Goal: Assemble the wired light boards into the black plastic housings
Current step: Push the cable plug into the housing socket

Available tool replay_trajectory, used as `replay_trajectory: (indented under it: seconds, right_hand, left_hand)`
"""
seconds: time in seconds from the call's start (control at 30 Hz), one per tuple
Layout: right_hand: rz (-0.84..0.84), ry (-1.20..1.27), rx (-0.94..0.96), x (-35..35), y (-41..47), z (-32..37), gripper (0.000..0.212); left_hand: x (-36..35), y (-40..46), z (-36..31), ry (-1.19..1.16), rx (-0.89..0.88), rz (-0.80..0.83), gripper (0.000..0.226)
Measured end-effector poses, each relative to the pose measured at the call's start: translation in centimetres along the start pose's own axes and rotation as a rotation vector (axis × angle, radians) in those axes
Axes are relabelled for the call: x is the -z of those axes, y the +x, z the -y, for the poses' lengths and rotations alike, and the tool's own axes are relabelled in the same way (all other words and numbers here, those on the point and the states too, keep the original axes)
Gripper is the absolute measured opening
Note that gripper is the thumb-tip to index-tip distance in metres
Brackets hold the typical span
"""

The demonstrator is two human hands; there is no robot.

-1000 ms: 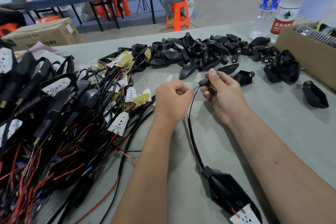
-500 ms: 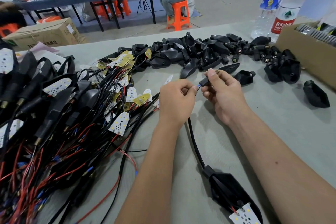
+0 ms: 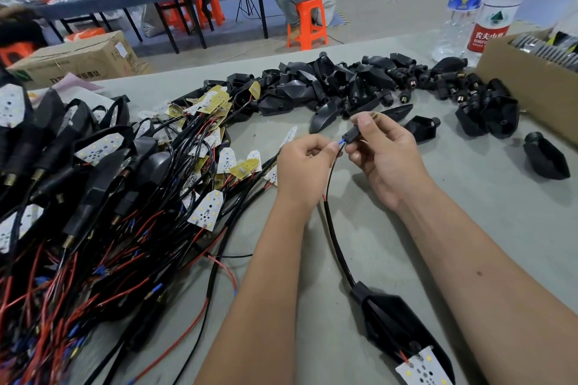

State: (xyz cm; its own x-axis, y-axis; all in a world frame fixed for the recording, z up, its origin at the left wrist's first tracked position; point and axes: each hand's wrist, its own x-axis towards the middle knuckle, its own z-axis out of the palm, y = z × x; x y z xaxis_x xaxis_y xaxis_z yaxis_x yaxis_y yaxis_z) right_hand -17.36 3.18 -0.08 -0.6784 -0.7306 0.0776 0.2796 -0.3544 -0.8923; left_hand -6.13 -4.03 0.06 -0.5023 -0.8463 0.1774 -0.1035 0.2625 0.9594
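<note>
- At mid-counter, the left hand pinches the blue-tipped wire end, while the right hand grips a small black stem with a brass threaded tip; the wire tip sits right at the stem's mouth.
- Step in hand, as judged: threading the lead through the stem. The next move calls for steady alignment of the tip with the bore, then feeding the wire through.
- From the hands, the sheathed black cable runs near to a black plastic housing at the near right, with its white light board lying at the housing's open end, not clearly seated.
- Far of the hands lies a pile of empty housings; at left, a tangle of wired light boards.
- Containers: the cardboard box at far right holds rows of grey parts, too blurred to name. Two water bottles stand beside it, both appearing largely full.
</note>
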Motion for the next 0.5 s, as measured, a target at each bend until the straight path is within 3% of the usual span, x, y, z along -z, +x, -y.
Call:
replay_trajectory:
  seconds: [0.1, 0.23, 0.33, 0.43, 0.5]
  right_hand:
    - [-0.027, -0.046, 0.008, -0.04, -0.10, -0.15, 0.010]
    - [-0.064, -0.009, -0.022, 0.29, -0.04, 0.13, 0.019]
    - [-0.050, -0.009, -0.005, 0.26, -0.11, 0.13, 0.013]
    - [0.006, 0.006, -0.017, 0.02, -0.23, 0.10, 0.011]
    - [0.013, 0.015, -0.017, 0.12, -0.14, 0.23, 0.012]
  left_hand:
    - [0.13, 0.08, 0.53, 0.223, -0.194, -0.043, 0.020]
    - [-0.35, -0.02, 0.43, 0.271, -0.351, -0.101, 0.013]
    - [-0.76, -0.13, 0.22, 0.246, -0.266, -0.103, 0.017]
    - [-0.75, 0.19, 0.06, 0.045, -0.083, -0.089, 0.025]
    - [-0.75, 0.02, -0.33, 0.021, -0.065, -0.071, 0.028]
